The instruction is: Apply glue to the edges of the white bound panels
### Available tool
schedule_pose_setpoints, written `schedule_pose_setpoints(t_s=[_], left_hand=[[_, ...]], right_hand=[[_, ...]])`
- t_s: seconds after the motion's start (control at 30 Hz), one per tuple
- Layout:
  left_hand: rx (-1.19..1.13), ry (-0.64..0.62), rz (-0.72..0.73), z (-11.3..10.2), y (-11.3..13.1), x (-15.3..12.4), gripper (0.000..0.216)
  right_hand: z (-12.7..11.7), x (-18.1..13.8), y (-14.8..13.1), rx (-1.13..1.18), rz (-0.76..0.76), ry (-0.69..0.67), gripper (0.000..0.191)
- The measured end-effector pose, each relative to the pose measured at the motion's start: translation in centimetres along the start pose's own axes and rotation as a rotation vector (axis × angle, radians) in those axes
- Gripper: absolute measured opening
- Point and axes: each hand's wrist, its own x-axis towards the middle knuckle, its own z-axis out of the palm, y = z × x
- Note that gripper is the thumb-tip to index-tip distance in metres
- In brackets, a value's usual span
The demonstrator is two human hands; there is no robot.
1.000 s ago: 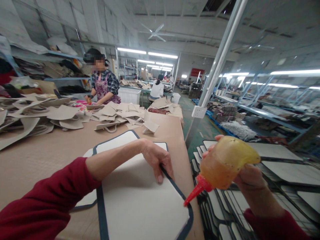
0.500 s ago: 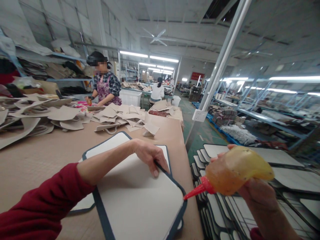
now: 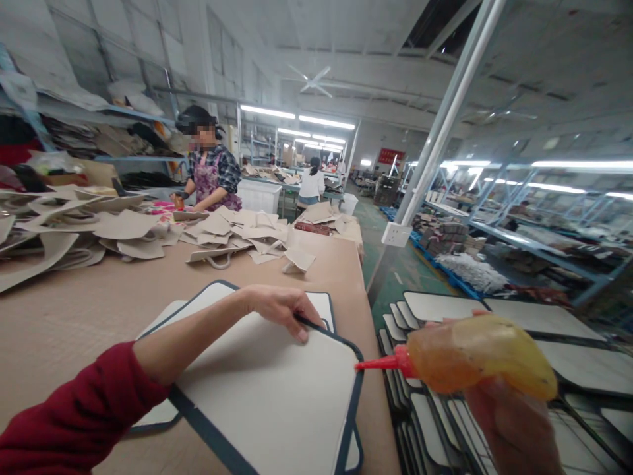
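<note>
My left hand [image 3: 279,308] rests on a white panel with dark blue edging [image 3: 267,389] that lies on the tan worktable [image 3: 89,310]; its fingers pinch the panel's far edge. A second such panel lies underneath. My right hand [image 3: 509,422] grips a soft yellow-orange glue bottle [image 3: 475,356] lying almost level. Its red nozzle [image 3: 378,363] points left and touches the panel's right edge.
Finished white panels [image 3: 445,307] are laid out on racks to the right of the table. Beige cut pieces [image 3: 217,231] pile up at the table's far end, where a person in an apron [image 3: 210,171] works. A grey post [image 3: 435,138] stands by the table's right edge.
The glue bottle has swung from pointing down to nearly level, its nozzle moving up along the panel's right edge. My left hand and the panel have shifted a little left.
</note>
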Motion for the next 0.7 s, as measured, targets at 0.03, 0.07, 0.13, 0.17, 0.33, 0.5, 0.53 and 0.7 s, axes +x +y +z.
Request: schedule_pose_setpoints(t_s=[0.03, 0.07, 0.13, 0.17, 0.33, 0.5, 0.53, 0.7], left_hand=[[-0.01, 0.003, 0.002, 0.0, -0.1, -0.1, 0.047], [-0.017, 0.004, 0.005, -0.1, -0.1, -0.1, 0.048], [-0.03, 0.005, 0.016, -0.2, -0.3, -0.2, 0.048], [-0.036, 0.005, 0.023, -0.3, -0.4, -0.2, 0.048], [-0.062, -0.001, 0.038, -0.7, -1.5, -0.3, 0.048], [-0.072, 0.048, 0.04, -1.1, -2.2, -0.7, 0.049], [-0.076, 0.061, 0.038, -1.2, -2.2, -0.8, 0.048], [-0.086, 0.1, 0.031, -1.7, -2.3, -1.2, 0.046]], right_hand=[[0.1, 0.1, 0.1, -0.017, 0.001, 0.023, 0.063], [0.1, 0.2, 0.2, -0.027, -0.006, 0.041, 0.063], [0.1, 0.4, 0.5, -0.02, -0.023, 0.049, 0.066], [0.1, 0.4, 0.7, -0.003, -0.029, 0.048, 0.069], [-0.2, -0.4, 1.5, -0.053, 0.021, 0.083, 0.068], [0.2, -0.6, 1.6, 0.011, 0.031, -0.037, 0.068], [0.4, -0.6, 1.5, 0.029, 0.038, -0.046, 0.067], [1.3, -0.7, 1.5, 0.045, 0.033, -0.058, 0.062]])
